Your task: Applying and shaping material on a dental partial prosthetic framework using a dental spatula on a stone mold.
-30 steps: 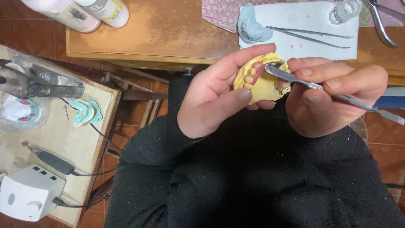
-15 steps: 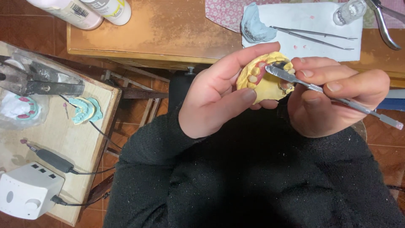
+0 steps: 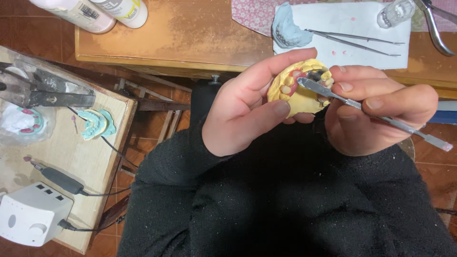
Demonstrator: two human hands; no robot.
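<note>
My left hand [image 3: 247, 107] grips a yellow plaster dental cast [image 3: 297, 88] with pink wax and pale teeth set in its arch, thumb under it and fingers curled over its top. My right hand [image 3: 376, 112] holds a thin metal spatula [image 3: 376, 116] like a pen. Its flat tip rests on the wax inside the arch of the cast. Both arms wear black sleeves, and my lap is below.
A wooden table [image 3: 190, 38] ahead carries a white paper sheet [image 3: 352, 28] with a blue impression [image 3: 288, 31], tweezers [image 3: 352, 40], a small glass jar [image 3: 395, 12] and pliers [image 3: 435, 28]. Two bottles [image 3: 95, 12] lie at the back left. A side board [image 3: 62, 147] holds a teal cast [image 3: 95, 123], a white control box [image 3: 31, 214] and a handpiece [image 3: 54, 176].
The cast and both hands have stayed almost in place. The spatula tip has shifted slightly along the wax inside the arch.
</note>
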